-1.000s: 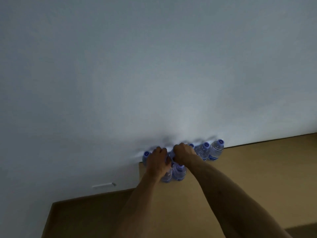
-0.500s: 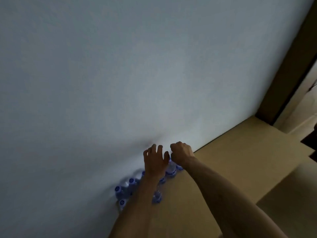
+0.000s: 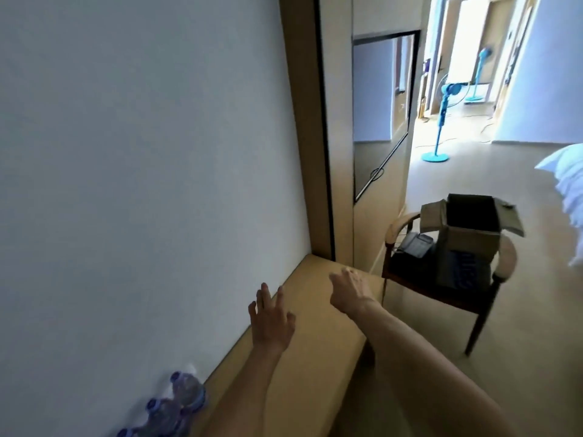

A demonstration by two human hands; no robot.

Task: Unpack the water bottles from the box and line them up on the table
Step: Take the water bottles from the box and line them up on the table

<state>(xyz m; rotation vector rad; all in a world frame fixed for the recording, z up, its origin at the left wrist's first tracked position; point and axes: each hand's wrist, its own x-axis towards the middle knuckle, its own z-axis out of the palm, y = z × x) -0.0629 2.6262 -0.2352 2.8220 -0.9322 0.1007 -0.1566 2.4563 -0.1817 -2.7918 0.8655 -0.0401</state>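
Observation:
Several clear water bottles (image 3: 176, 402) with blue caps stand bunched against the white wall at the lower left of the tan table (image 3: 315, 348). My left hand (image 3: 271, 320) hovers over the table with fingers spread, holding nothing. My right hand (image 3: 350, 291) reaches out past the table's far end, fingers relaxed and empty. An open cardboard box (image 3: 470, 228) with its flaps up sits on a dark wooden chair (image 3: 441, 279) beyond the table, to the right. The inside of the box is dark.
A white wall runs along the table's left side. A wall-mounted screen (image 3: 378, 115) hangs past the table end. A blue standing fan (image 3: 441, 121) is in the hallway, and white bedding (image 3: 564, 190) shows at the right edge.
Both hands let go of the bottles and lifted away to the right. My view swung right, bringing the chair and box into sight and the bottles to the lower left.

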